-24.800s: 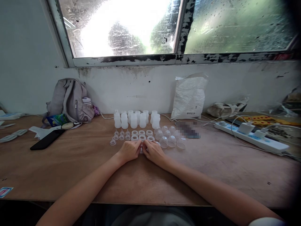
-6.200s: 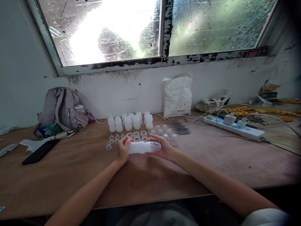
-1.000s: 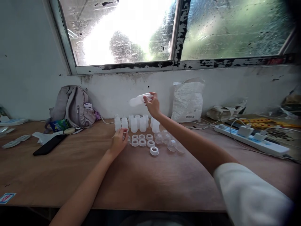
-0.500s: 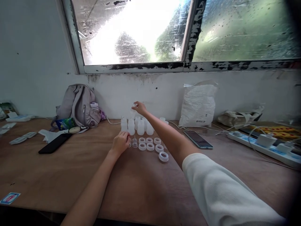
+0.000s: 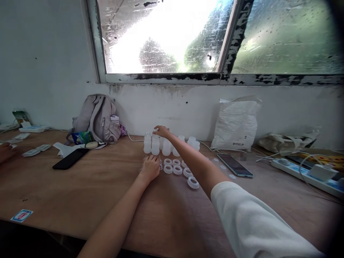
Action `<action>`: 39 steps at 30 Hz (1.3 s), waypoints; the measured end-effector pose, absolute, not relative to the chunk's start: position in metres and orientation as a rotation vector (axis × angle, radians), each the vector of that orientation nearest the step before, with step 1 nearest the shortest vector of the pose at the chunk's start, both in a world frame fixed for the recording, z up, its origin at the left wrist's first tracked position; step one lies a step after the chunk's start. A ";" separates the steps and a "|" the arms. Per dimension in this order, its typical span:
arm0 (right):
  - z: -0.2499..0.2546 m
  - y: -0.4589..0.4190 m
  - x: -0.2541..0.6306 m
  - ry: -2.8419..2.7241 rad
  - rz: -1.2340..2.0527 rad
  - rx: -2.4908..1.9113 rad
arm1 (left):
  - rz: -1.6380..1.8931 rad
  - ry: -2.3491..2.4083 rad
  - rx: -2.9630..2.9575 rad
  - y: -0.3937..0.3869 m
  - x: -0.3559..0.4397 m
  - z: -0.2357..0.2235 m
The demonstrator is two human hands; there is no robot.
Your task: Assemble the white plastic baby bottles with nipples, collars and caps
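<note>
My right hand reaches to the back of the table, its fingers pinched around a small clear piece at the top of a translucent bottle. Another bottle stands just left of it, and several more are to the right, partly behind my arm. In front of the bottles, my left hand rests low with curled fingers over small clear pieces that it mostly covers. What lies under those fingers is hidden. To its right several white rings lie in rows, one ring nearer me.
A phone, a white plastic bag and a power strip are on the right. Left of the bottles are a backpack and a black phone. Another person's hand shows at the left edge.
My right hand has come down to the bottle top. My left hand has shifted right over the clear pieces. The view has turned slightly left, and another person's hand has appeared.
</note>
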State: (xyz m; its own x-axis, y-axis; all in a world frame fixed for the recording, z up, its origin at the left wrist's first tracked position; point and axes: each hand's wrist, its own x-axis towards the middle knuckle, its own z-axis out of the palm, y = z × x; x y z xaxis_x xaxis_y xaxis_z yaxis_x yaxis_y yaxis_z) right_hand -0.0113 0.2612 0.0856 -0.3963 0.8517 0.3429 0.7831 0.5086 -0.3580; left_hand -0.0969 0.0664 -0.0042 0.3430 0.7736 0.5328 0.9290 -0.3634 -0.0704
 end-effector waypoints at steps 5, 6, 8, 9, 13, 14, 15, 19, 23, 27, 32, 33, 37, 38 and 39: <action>0.093 0.253 -0.006 -2.221 0.149 -1.349 | -0.561 -1.524 -2.270 0.065 -0.097 -0.004; 0.094 0.250 -0.005 -2.187 0.120 -1.346 | -0.551 -1.525 -2.277 0.064 -0.097 -0.003; 0.094 0.241 -0.004 -2.126 0.051 -1.328 | -0.540 -1.528 -2.291 0.063 -0.097 -0.002; 0.093 0.236 -0.004 -2.112 0.018 -1.309 | -0.539 -1.532 -2.295 0.062 -0.098 -0.002; 0.085 0.219 -0.003 -2.171 -0.065 -1.204 | -0.554 -1.557 -2.286 0.062 -0.097 -0.003; 0.083 0.215 -0.003 -2.189 -0.074 -1.187 | -0.565 -1.556 -2.283 0.062 -0.097 -0.003; 0.082 0.213 -0.002 -2.200 -0.078 -1.177 | -0.585 -1.552 -2.282 0.062 -0.097 -0.004; 0.086 0.201 0.007 -2.178 -0.086 -1.154 | -0.877 -1.521 -2.286 0.061 -0.095 -0.001; 0.105 0.174 0.028 -2.135 -0.094 -1.101 | -1.557 -1.474 -2.048 0.057 -0.088 0.011; 0.122 0.130 0.055 -2.213 0.122 -0.874 | -2.031 -1.507 -1.923 0.049 -0.078 0.021; 0.126 0.085 0.100 -2.494 0.370 -0.715 | -2.124 -1.642 -2.522 0.037 -0.060 0.019; 0.125 0.080 0.111 -2.553 0.365 -0.763 | -2.102 -1.642 -2.586 0.034 -0.056 0.017; 0.116 0.071 0.163 -2.726 0.097 -1.166 | -2.122 -1.551 -2.650 0.026 -0.044 0.009; 0.113 0.069 0.175 -2.742 0.024 -1.268 | -2.122 -1.527 -2.672 0.025 -0.043 0.008; 0.110 0.067 0.186 -2.763 0.006 -1.359 | -2.115 -1.509 -2.704 0.025 -0.041 0.007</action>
